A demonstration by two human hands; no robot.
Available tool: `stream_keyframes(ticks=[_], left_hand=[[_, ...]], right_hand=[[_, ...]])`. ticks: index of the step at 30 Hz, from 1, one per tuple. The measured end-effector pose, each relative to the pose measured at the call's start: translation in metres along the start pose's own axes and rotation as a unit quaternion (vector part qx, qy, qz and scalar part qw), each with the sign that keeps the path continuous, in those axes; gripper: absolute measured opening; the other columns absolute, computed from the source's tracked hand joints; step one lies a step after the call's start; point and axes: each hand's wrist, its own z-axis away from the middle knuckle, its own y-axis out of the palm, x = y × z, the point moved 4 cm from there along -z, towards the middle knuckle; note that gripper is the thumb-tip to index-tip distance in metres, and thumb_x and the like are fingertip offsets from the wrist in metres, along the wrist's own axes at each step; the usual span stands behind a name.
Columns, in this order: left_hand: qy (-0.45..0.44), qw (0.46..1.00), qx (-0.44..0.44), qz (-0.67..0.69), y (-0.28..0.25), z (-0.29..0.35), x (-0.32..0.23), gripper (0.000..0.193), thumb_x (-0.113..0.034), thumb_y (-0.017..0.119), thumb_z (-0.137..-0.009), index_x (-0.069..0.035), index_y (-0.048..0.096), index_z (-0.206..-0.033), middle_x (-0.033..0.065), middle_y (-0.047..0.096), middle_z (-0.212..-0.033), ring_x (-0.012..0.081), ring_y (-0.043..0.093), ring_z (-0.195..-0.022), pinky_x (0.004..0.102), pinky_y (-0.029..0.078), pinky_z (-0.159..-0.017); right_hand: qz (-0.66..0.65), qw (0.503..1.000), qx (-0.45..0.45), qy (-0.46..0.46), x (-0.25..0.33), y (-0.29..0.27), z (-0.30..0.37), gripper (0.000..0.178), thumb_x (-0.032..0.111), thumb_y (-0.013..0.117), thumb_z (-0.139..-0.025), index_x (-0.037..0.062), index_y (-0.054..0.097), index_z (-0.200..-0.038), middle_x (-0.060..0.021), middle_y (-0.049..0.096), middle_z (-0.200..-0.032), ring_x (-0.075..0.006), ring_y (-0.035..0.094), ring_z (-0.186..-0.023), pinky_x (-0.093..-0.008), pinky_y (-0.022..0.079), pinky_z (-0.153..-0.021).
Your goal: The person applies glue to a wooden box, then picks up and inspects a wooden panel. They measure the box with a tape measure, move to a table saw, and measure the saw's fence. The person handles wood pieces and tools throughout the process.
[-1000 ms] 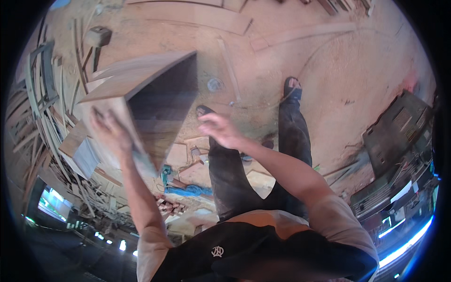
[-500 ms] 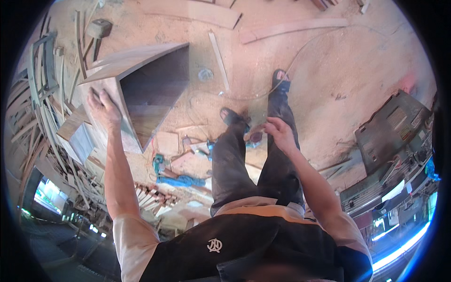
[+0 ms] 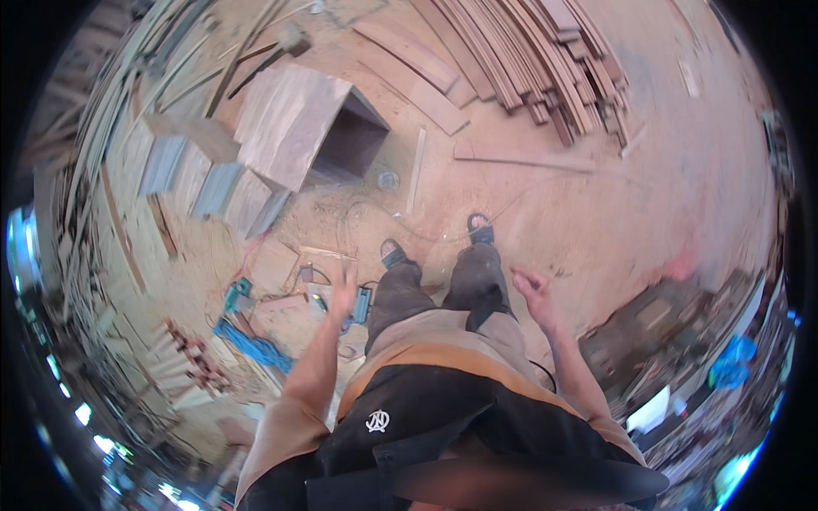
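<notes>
Hanging over open floor (image 3: 630,213), off box edge (image 3: 323,138): left hand (image 3: 343,294), right hand (image 3: 536,295)

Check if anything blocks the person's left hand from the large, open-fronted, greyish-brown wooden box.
Nothing visible blocks the space between the left hand and the box. A thin, pale wooden strip lies on the floor along that line, probably too low to obstruct.
</notes>
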Motion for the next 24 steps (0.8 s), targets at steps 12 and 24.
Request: stream_keyframes(ticks=[12, 24], left_hand=[[-0.169, 0.907, -0.003, 0.386, 0.115, 0.418, -0.035, 0.034, -0.032, 0.069, -0.100, -0.004, 0.075, -0.118, 0.0051, 0.076, -0.110, 0.0117, 0.066, -0.103, 0.0305, 0.052, -0.094], [0.533, 0.789, -0.270, 0.140, 0.065, 0.718, -0.215, 0.032, -0.025, 0.082, -0.085, -0.009, 0.075, -0.111, 0.0130, 0.070, -0.123, 0.0285, 0.059, -0.123, 0.0519, 0.040, -0.108]], right_hand=[[-0.405, 0.446, 0.713, -0.359, 0.270, 0.121, 0.300, 0.026, 0.018, 0.064, -0.099, -0.0057, 0.073, -0.094, -0.0289, 0.071, -0.100, -0.0420, 0.067, -0.088, -0.0486, 0.054, -0.072], [0.060, 0.200, 0.978, -0.027, 0.063, 0.087, 0.462, 0.016, 0.018, 0.067, -0.099, 0.0042, 0.073, -0.092, -0.0166, 0.074, -0.109, -0.0415, 0.072, -0.096, -0.0533, 0.052, -0.090]])
